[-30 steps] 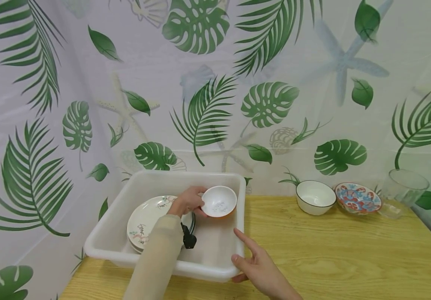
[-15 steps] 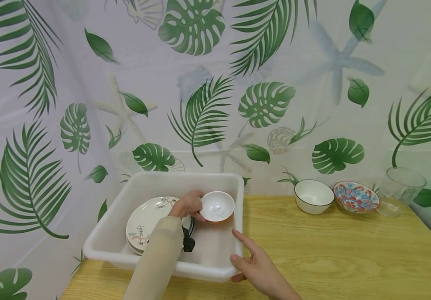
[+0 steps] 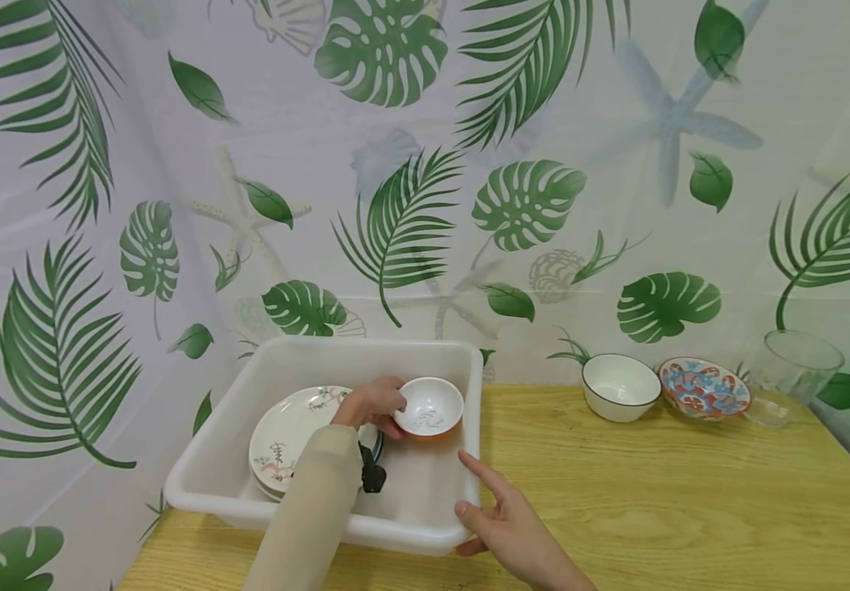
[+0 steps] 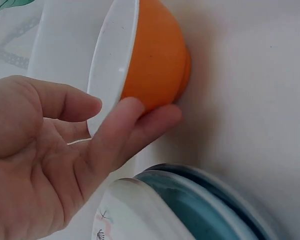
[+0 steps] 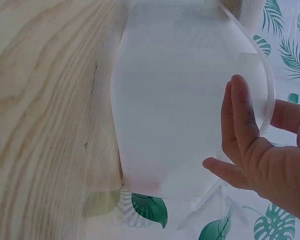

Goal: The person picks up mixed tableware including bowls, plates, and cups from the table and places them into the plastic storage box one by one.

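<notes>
My left hand (image 3: 374, 404) pinches the near-left rim of a small bowl (image 3: 432, 406), white inside and orange outside. In the left wrist view the thumb lies at the white inner side and the fingers press the orange outer wall (image 4: 157, 55). The bowl is low inside a white plastic tub (image 3: 277, 513), near its back right corner. Floral white plates (image 3: 284, 435) lie stacked at the tub's left, partly hidden by the sleeve, with blue-rimmed dishes (image 4: 190, 192) beside them. My right hand (image 3: 513, 529) rests at the tub's right rim, fingers straight against the outer wall.
On the wooden table (image 3: 654, 492) to the right stand a white bowl with a dark rim (image 3: 620, 390), a red-and-blue patterned bowl (image 3: 704, 390) and a clear glass vessel (image 3: 801, 365). A leaf-print sheet (image 3: 543, 328) hangs right behind the tub.
The left hand has lowered the orange bowl slightly inside the tub, and the bowl sits a little more level. The right hand stays at the tub's rim.
</notes>
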Available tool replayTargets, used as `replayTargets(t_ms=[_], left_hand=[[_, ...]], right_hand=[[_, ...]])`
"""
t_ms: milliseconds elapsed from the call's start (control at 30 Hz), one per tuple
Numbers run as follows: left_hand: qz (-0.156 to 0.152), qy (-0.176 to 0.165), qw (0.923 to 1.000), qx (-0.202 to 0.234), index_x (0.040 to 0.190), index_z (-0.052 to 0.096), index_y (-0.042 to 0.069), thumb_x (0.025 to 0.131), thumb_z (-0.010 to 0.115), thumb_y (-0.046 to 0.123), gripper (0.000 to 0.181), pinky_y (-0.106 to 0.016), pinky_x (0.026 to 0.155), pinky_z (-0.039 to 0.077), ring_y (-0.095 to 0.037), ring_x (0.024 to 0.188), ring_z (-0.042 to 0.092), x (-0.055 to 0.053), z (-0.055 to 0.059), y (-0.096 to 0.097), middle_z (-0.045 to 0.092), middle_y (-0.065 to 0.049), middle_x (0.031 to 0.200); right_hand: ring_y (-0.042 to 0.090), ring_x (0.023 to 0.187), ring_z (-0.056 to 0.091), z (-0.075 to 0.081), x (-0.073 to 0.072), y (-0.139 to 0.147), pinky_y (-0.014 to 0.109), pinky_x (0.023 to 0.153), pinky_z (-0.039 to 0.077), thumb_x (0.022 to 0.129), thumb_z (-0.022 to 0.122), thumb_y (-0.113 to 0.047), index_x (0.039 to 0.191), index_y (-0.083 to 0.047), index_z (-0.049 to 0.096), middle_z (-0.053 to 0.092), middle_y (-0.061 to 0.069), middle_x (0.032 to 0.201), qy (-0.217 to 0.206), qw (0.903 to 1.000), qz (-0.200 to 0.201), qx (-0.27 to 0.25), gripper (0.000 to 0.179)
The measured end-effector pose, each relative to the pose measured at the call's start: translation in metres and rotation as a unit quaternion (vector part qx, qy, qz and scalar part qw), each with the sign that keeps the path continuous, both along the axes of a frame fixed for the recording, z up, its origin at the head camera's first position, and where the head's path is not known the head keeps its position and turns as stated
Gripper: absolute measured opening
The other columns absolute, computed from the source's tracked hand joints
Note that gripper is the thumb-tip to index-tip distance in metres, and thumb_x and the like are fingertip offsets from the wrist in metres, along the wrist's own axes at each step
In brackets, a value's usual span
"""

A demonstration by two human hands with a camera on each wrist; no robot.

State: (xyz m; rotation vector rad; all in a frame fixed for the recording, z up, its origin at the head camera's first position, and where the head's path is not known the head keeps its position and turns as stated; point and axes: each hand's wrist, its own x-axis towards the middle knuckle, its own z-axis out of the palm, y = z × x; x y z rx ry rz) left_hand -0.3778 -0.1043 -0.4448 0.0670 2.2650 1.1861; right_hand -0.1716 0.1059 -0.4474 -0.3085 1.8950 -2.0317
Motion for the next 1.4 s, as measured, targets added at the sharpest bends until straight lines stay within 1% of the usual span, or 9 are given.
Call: replayTargets(t_ms=[100,200,233,433,567,667,1000,1233,1400], left_hand=[[-0.009,0.001,0.9998,-0.016,0.135,0.044,-0.004,0.094,0.046,-0.001,0.042,-0.029,0.053,0.057,-0.022,0.058,0.066,0.002,0.004,0.000,0.059,-0.025,0.113],[-0.017,0.009,0.9995,-0.026,0.139,0.040,-0.005,0.095,0.045,0.001,0.044,-0.027,0.050,0.056,-0.019,0.053,0.065,0.003,0.006,0.000,0.061,-0.028,0.108],[-0.019,0.016,0.9993,-0.029,0.142,0.038,-0.005,0.096,0.045,0.002,0.047,-0.027,0.050,0.056,-0.019,0.052,0.064,0.003,0.007,-0.001,0.062,-0.029,0.107],[-0.014,0.070,0.9963,-0.048,0.151,0.029,-0.006,0.096,0.042,0.002,0.057,-0.030,0.051,0.056,-0.016,0.049,0.062,0.005,0.012,-0.001,0.063,-0.029,0.112],[-0.003,0.115,0.9910,-0.067,0.146,0.037,-0.005,0.096,0.042,0.003,0.050,-0.031,0.053,0.057,-0.015,0.049,0.058,0.004,0.015,-0.001,0.061,-0.025,0.114],[0.010,0.155,0.9859,-0.063,0.142,0.043,-0.003,0.097,0.042,0.005,0.046,-0.030,0.054,0.055,-0.015,0.051,0.056,0.004,0.021,-0.002,0.061,-0.023,0.115],[0.044,0.249,0.9655,0.064,0.139,0.049,0.001,0.100,0.044,0.007,0.040,-0.027,0.054,0.052,-0.016,0.059,0.061,0.009,0.046,0.001,0.063,-0.021,0.124],[0.015,0.264,0.9524,0.152,0.141,0.048,0.006,0.104,0.045,0.010,0.038,-0.029,0.057,0.055,-0.018,0.066,0.062,0.019,0.065,0.001,0.063,-0.018,0.124],[-0.006,0.269,0.9439,0.191,0.141,0.049,0.008,0.104,0.046,0.010,0.038,-0.030,0.058,0.055,-0.019,0.067,0.062,0.032,0.080,0.001,0.062,-0.019,0.126]], right_hand=[[0.033,0.085,0.072,0.000,-0.001,0.001,0.044,0.075,0.059,0.103,0.054,-0.012,0.157,0.000,0.016,0.060,0.031,0.120,-0.005,1.0000,0.001,0.005,0.067],[0.031,0.085,0.072,0.000,-0.001,0.001,0.044,0.075,0.059,0.103,0.054,-0.013,0.157,0.000,0.016,0.065,0.030,0.111,-0.009,0.9999,0.003,0.007,0.068],[0.030,0.085,0.072,0.001,-0.001,0.001,0.044,0.075,0.060,0.102,0.054,-0.014,0.157,0.000,0.016,0.064,0.030,0.114,-0.008,0.9999,0.003,0.007,0.068],[0.028,0.088,0.072,0.002,-0.001,0.001,0.043,0.075,0.060,0.101,0.058,-0.018,0.157,-0.002,0.020,0.052,0.030,0.131,-0.009,0.9999,-0.001,0.005,0.069],[0.028,0.086,0.072,0.002,-0.001,0.001,0.042,0.075,0.060,0.101,0.060,-0.020,0.157,-0.003,0.020,0.066,0.028,0.112,-0.013,0.9999,0.002,0.009,0.071],[0.028,0.086,0.072,0.002,-0.002,0.001,0.042,0.075,0.060,0.101,0.058,-0.018,0.157,-0.003,0.020,0.069,0.027,0.105,-0.012,0.9999,0.005,0.010,0.069],[0.026,0.087,0.072,0.002,-0.002,0.002,0.041,0.074,0.060,0.101,0.057,-0.018,0.157,-0.002,0.018,0.072,0.024,0.097,-0.010,0.9999,0.008,0.010,0.070],[0.027,0.086,0.072,0.003,-0.001,0.002,0.042,0.075,0.059,0.101,0.057,-0.018,0.157,-0.004,0.019,0.072,0.024,0.098,-0.010,0.9999,0.002,0.010,0.069],[0.025,0.085,0.072,0.004,-0.001,0.001,0.043,0.075,0.059,0.101,0.058,-0.017,0.157,-0.004,0.020,0.072,0.024,0.098,-0.012,0.9999,0.001,0.010,0.069]])
